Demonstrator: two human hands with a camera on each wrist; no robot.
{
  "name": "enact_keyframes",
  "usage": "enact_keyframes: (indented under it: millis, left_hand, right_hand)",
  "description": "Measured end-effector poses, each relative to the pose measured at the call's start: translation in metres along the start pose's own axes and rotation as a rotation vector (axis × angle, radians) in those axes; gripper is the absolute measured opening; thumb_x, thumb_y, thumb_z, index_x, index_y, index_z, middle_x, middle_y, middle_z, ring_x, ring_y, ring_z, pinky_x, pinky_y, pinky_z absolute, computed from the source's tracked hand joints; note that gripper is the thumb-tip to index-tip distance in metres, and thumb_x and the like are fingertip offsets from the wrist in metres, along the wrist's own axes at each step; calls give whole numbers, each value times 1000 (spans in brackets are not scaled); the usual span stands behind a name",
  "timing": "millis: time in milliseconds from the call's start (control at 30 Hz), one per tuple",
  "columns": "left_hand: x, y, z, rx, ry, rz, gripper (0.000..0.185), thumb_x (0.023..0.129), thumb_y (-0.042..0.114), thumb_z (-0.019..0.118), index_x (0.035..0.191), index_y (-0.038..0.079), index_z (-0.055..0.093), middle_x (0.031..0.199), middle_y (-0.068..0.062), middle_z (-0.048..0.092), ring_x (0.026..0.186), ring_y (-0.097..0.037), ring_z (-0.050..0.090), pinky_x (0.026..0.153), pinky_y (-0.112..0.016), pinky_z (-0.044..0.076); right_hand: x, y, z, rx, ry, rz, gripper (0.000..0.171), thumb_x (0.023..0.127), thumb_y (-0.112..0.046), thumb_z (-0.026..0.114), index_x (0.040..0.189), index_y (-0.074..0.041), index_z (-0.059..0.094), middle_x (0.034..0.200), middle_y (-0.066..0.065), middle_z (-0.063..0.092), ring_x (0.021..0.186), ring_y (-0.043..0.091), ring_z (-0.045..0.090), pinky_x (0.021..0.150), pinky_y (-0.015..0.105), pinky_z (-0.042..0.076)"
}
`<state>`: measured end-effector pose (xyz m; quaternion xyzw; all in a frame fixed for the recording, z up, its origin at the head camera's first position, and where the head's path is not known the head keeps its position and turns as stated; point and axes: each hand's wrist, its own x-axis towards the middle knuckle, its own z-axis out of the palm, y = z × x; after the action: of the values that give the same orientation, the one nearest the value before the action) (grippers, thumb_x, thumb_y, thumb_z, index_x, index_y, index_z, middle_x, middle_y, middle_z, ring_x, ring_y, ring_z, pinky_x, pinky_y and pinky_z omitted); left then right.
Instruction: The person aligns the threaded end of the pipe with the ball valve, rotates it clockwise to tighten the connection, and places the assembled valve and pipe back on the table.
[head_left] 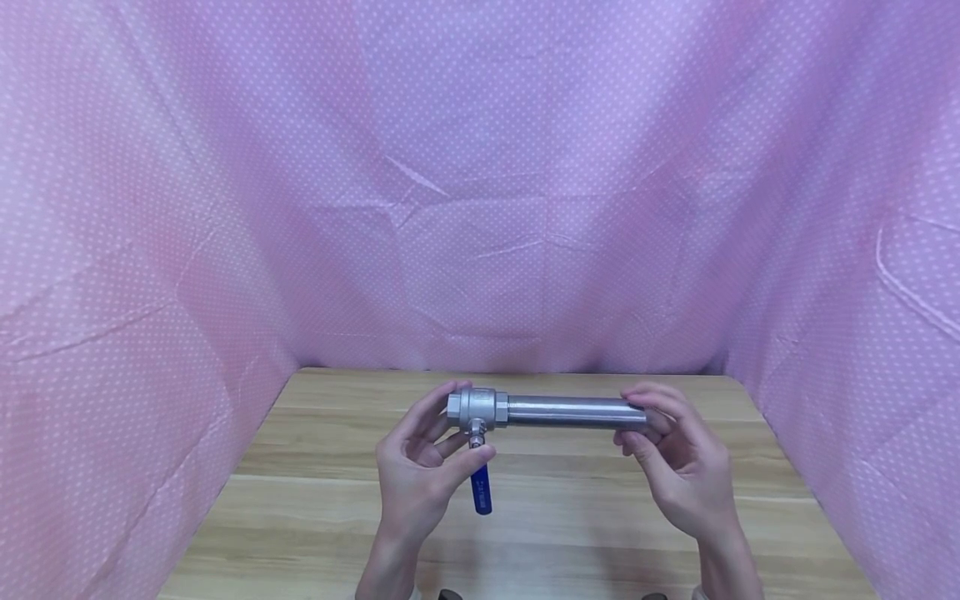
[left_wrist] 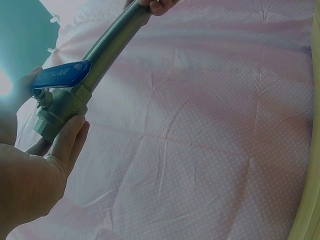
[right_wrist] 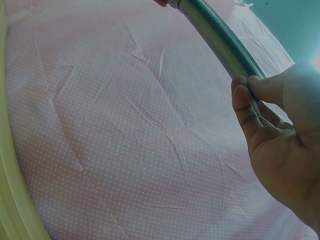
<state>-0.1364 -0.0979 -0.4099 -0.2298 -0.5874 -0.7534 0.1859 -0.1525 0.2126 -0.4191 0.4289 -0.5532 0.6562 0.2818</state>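
Left hand (head_left: 420,479) fingers grip the ball valve (head_left: 476,410); right hand (head_left: 678,471) fingers grip the steel pipe (head_left: 570,412) end, held level above the worktop (head_left: 300,517).

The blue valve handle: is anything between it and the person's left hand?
Nothing visible does. The left hand already grips the silver metal valve body, and the blue valve handle hangs right beside its thumb.

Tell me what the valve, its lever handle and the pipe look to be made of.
Valve body: dull grey cast metal, likely steel; matte surface.
Lever handle: blue glossy sleeve, probably plastic over metal, with faint lettering.
Pipe: smooth bright metal, perhaps stainless; it shows long highlights.
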Motion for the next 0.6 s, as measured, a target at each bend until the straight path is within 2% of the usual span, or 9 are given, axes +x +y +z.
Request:
enact_keyframes:
  millis: [233,433,500,600]
  left_hand:
    - [-1,0,0,6,-2,-3,79,78,-24,85,152,-16,56,151,-4,75,133,-20,78,107,-42,71]
    - [-1,0,-1,2,-1,-4,80,78,-24,85,152,-16,56,151,-3,75,134,-21,77,108,-42,71]
    - [-1,0,-2,1,-2,-2,79,78,-24,85,152,-15,56,151,-6,75,134,-21,77,108,-42,71]
    - [0,0,-2,-5,-6,1,79,78,-24,85,151,-15,57,152,-16,73,133,-21,78,107,-43,71]
  right_hand:
    - [-1,0,1,-14,8,-4,41,88,40,59,127,38,48,140,27,66,100,20,77,75,24,67]
    - [-3,-1,0,-66,22,19,38,93,33,62,129,38,49,138,20,70,97,16,78,79,21,69]
    - [-4,-1,0,-102,30,24,36,96,30,63,129,37,50,130,15,74,94,14,77,80,19,69]
    - [-5,0,-1,-144,42,23,32,99,25,63,128,36,52,112,11,78,88,13,76,76,18,67]
